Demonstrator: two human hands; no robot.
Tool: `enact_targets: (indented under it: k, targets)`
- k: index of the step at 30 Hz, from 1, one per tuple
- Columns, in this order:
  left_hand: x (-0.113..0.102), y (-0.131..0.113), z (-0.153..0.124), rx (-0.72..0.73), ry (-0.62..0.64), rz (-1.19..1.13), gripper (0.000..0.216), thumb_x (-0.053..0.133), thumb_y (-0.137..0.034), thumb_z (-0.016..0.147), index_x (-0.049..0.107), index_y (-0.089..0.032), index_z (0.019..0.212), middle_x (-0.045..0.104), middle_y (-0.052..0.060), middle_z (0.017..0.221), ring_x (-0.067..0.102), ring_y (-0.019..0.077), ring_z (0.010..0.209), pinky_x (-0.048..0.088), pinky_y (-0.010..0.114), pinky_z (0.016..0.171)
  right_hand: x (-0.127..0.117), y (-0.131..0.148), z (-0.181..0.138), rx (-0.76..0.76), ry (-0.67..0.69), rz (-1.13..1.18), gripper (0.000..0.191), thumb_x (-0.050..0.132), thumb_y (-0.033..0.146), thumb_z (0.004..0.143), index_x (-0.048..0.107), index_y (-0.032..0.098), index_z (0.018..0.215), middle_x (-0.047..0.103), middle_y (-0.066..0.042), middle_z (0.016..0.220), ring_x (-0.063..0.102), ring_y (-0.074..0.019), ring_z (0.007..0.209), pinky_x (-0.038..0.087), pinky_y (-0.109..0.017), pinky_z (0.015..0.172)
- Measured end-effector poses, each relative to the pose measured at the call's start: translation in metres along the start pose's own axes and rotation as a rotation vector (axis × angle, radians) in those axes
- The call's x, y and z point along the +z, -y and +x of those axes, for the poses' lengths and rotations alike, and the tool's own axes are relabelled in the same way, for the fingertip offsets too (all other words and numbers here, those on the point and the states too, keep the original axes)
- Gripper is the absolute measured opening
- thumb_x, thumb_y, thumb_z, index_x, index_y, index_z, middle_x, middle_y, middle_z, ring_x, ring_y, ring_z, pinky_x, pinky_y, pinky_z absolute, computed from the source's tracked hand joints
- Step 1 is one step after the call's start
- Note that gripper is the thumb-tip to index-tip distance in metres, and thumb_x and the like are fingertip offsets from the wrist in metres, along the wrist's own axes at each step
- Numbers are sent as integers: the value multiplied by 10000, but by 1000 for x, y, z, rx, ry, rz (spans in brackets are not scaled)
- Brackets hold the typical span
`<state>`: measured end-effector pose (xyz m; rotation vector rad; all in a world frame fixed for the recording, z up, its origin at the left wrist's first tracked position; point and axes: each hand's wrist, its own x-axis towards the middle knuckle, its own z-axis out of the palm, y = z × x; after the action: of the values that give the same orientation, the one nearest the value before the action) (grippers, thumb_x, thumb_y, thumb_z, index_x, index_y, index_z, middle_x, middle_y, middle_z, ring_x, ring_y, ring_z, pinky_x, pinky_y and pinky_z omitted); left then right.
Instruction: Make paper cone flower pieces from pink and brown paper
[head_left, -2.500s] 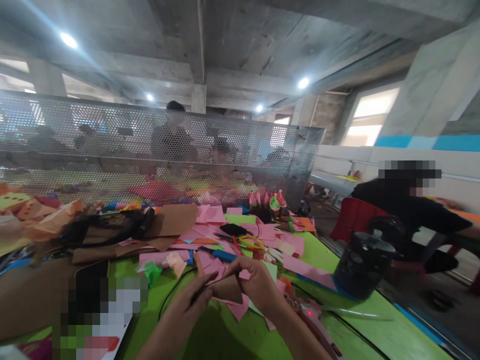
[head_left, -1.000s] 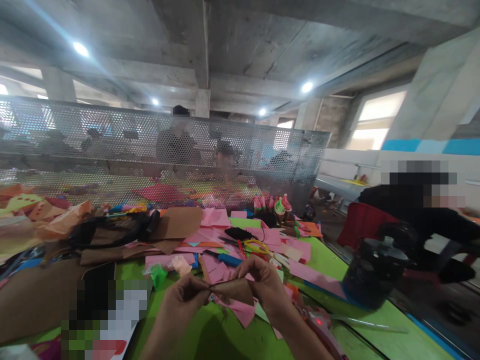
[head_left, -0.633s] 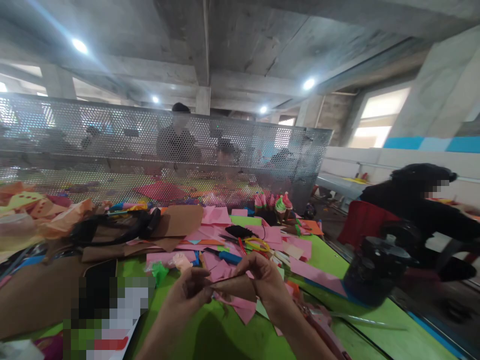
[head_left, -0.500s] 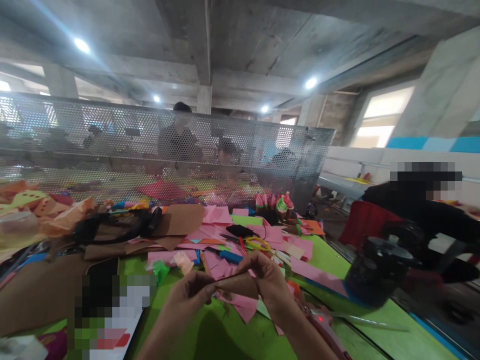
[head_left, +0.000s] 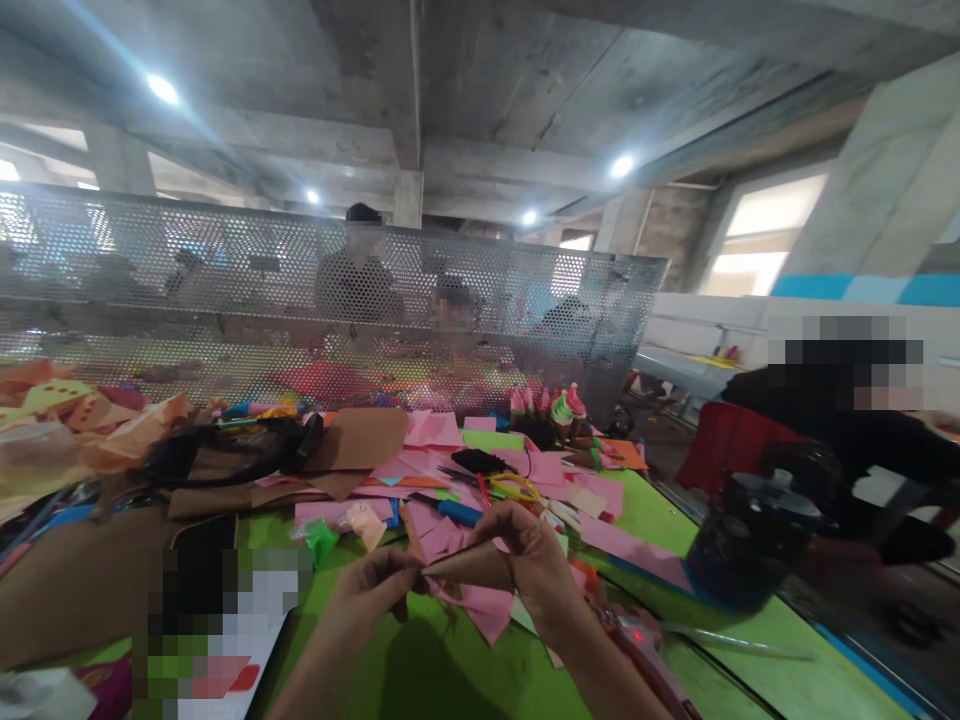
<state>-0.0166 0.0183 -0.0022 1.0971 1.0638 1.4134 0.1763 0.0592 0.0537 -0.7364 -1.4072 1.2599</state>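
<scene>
Brown cone-shaped piece point(head_left: 474, 568) held above green surface point(head_left: 352, 685), over pink scraps point(head_left: 489, 612). Left hand point(head_left: 381, 588) pinches its narrow tip; right hand point(head_left: 531, 558) pinches the wide end. Pink glue gun point(head_left: 643, 650), red light lit, lies right; dark container point(head_left: 739, 550) beyond.

The brown sheet point(head_left: 476, 567) has gone from a flatter piece to a narrow cone (its point now shows), and the left hand point(head_left: 379, 588) has shifted to pinch that tip.

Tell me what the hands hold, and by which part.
A brown cone-shaped piece: the left hand has its pointed end, the right hand holds it near its wide end.
</scene>
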Motion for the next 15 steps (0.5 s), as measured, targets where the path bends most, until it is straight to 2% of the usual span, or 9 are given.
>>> enact_targets:
  k: [3,8,12,15]
  targets:
    - [-1,-2,0,2,-20,14,366,774,-520,618,687,-169,672,678,21,604,510,108,456,413,231,471,-2,1,1,-26,-19,2,204,619,80,547,685,202,697,668,2,688,584,-146,643,472,-230,583]
    - [0,-9,-4,136,-31,128,299,720,-445,722,719,-178,856,719,44,739,610,171,646,461,256,590,-6,1,4,-12,-47,23,279,591,52,508,690,207,718,678,3,714,585,-146,656,479,-223,579]
    - [1,-7,-5,215,-109,331,183,706,-365,730,719,-196,801,687,15,681,589,171,619,434,258,598,-5,-5,5,-9,-54,53,285,589,57,497,684,205,722,679,-2,705,595,-153,656,479,-227,572]
    - [2,-8,-6,240,-130,398,139,690,-334,731,713,-204,775,693,17,696,597,182,629,442,266,611,-5,-11,5,-27,-65,55,272,597,68,508,689,205,725,685,-7,706,594,-151,651,478,-226,572]
